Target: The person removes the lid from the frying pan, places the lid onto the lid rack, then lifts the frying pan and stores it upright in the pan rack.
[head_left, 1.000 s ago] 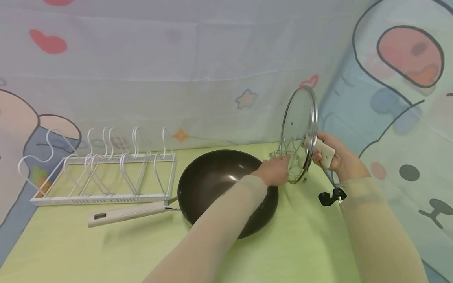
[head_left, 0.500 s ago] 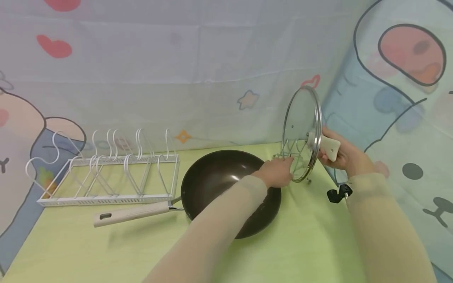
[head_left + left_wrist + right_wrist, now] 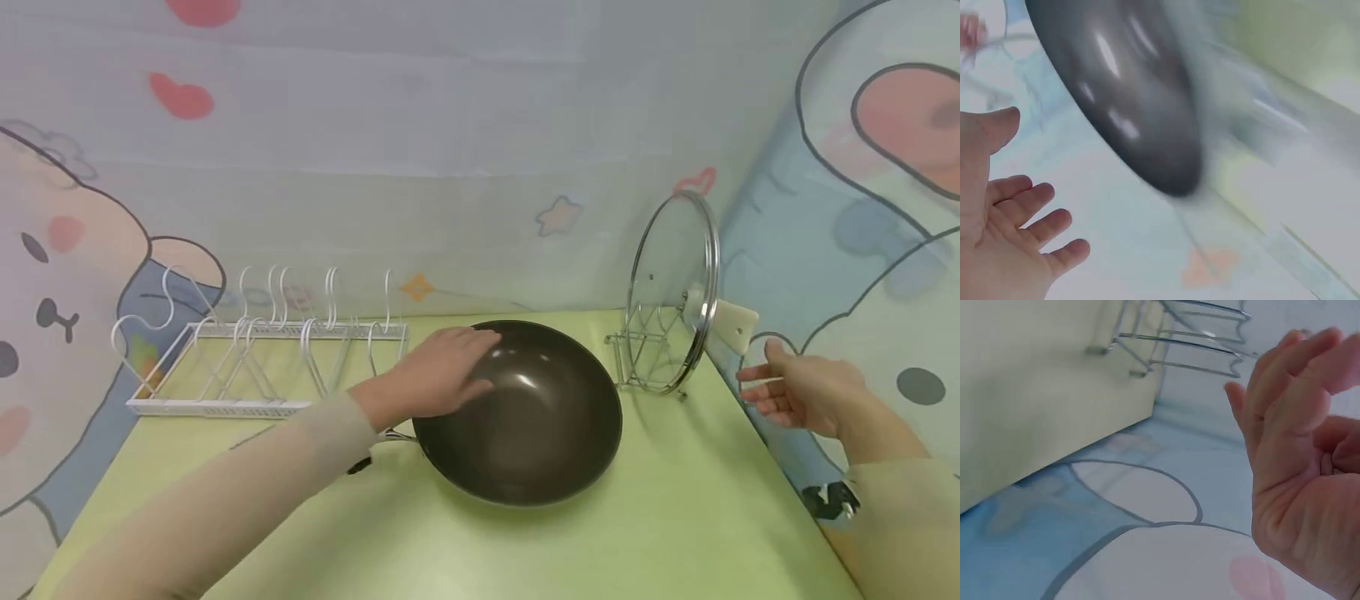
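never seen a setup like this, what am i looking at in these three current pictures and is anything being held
There is no machine here, just a person's two bare hands. The wide picture comes from a camera worn on the head, looking forward and down. The other two come from cameras on the left and right wrists.

On the green tabletop are a white rack, a dark wok and a small metal wire stand, with a glass lid upright at it.

Neither hand is holding anything. The left hand is over the wok's left side, and the right hand is open near the lid's pale handle, apart from it.
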`<action>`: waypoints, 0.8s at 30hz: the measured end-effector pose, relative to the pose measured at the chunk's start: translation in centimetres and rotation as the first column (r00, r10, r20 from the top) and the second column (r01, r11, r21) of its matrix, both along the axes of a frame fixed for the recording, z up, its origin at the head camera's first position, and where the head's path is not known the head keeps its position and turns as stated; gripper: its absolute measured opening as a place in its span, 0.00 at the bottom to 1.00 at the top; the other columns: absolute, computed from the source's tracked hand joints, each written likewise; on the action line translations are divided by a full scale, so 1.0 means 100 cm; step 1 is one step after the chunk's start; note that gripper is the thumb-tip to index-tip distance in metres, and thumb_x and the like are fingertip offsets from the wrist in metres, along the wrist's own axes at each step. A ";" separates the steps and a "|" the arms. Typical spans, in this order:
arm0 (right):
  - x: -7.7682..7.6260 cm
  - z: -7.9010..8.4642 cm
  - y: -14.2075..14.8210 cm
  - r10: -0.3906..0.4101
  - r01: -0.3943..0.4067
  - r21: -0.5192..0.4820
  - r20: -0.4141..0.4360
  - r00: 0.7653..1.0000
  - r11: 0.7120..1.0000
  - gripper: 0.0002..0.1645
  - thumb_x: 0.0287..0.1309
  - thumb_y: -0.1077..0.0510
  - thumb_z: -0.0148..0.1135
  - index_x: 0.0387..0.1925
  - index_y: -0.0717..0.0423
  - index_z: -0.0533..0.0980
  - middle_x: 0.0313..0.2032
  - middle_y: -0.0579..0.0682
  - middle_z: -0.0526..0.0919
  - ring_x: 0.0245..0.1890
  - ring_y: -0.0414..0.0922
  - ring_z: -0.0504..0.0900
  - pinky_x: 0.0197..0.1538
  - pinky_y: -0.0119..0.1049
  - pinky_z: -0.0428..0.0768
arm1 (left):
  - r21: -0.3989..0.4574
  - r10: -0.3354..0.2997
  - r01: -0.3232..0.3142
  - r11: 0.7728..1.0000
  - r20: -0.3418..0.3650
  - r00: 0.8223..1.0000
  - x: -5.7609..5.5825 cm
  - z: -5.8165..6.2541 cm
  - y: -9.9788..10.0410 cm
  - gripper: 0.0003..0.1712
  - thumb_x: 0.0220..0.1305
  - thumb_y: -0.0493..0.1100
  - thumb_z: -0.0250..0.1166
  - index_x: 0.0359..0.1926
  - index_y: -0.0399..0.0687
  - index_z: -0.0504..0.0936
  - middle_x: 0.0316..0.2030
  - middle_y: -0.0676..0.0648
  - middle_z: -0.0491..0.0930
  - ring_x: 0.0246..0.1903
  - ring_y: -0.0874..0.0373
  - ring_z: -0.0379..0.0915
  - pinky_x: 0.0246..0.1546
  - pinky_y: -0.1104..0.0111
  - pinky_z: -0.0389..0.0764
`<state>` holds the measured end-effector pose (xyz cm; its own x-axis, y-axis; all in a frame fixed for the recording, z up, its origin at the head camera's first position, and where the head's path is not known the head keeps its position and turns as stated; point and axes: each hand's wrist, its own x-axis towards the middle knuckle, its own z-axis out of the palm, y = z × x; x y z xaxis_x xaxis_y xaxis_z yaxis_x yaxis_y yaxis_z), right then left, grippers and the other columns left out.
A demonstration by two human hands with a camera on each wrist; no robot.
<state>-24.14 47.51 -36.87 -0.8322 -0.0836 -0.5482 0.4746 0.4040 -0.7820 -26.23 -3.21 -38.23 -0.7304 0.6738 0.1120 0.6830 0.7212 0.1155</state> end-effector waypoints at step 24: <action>0.076 -0.040 -0.172 0.537 -0.124 0.657 -0.477 0.696 0.743 0.50 0.74 0.34 0.62 0.77 0.66 0.63 0.72 0.71 0.73 0.71 0.73 0.72 0.66 0.72 0.76 | -0.024 0.072 -0.076 0.997 -0.160 0.985 0.090 -0.034 -0.142 0.39 0.72 0.54 0.71 0.73 0.36 0.71 0.70 0.40 0.78 0.70 0.41 0.75 0.73 0.50 0.76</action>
<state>-16.53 30.27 -40.86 -0.9565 -0.2911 0.0216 -0.2732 0.8668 -0.4172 -17.22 -17.41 -41.62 -0.7530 0.6232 0.2110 0.6355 0.7720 -0.0123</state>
